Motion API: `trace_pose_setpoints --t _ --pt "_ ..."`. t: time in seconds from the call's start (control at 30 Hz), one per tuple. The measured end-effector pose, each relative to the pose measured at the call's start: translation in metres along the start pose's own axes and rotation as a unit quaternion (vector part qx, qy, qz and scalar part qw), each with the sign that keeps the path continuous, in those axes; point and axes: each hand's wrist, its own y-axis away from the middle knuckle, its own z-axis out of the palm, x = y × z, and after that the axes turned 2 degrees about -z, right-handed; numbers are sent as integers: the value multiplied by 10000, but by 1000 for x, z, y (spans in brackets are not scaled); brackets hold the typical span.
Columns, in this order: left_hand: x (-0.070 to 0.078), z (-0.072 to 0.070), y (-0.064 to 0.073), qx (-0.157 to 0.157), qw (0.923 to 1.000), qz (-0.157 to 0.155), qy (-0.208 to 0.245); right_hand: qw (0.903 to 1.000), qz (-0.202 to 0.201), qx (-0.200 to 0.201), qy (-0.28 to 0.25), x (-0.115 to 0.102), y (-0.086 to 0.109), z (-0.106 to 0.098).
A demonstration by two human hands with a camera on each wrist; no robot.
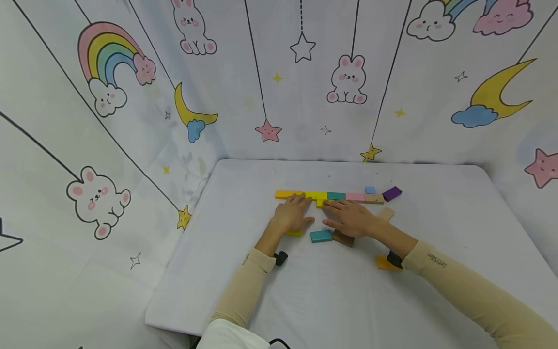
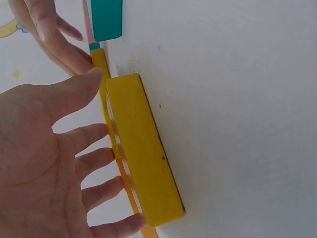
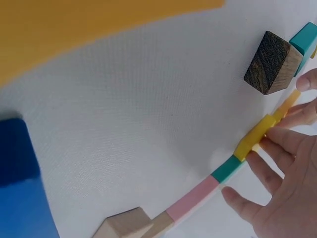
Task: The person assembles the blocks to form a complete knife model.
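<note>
My left hand (image 1: pixel 291 213) is spread with straight fingers, its fingertips at the orange block (image 1: pixel 285 194) and yellow block (image 1: pixel 315 195) of a long row. Across from it, the straight fingers of my right hand (image 1: pixel 348 216) touch a short yellow block (image 3: pixel 255 138) lying against the near side of the row. Beyond the yellow, the row goes on with a green block (image 1: pixel 336 196), a pink block (image 1: pixel 355 197) and a light wooden block (image 1: pixel 374 198). A loose yellow block (image 2: pixel 143 148) lies below my left palm, partly hidden in the head view.
Nearer me lie a teal block (image 1: pixel 321 236) and a dark brown block (image 1: pixel 343 238). A pale wooden block (image 1: pixel 386 213) is by my right wrist, with an orange block (image 1: pixel 385 263) and blue block (image 3: pixel 22 198) under that forearm. Purple (image 1: pixel 392 194) and light blue (image 1: pixel 370 190) blocks sit behind.
</note>
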Motion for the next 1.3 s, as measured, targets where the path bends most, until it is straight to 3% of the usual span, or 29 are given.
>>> trace_pose_setpoints --t 0.77,1.0,1.3 --pt "-1 1 0 33 10000 31 43 9996 -54 272 102 -1 -1 3" --pt "-2 3 -1 -17 9998 1 176 9988 395 300 27 9 8 -8" --pt "0 -2 2 -43 9996 52 272 9925 899 796 223 39 35 -17"
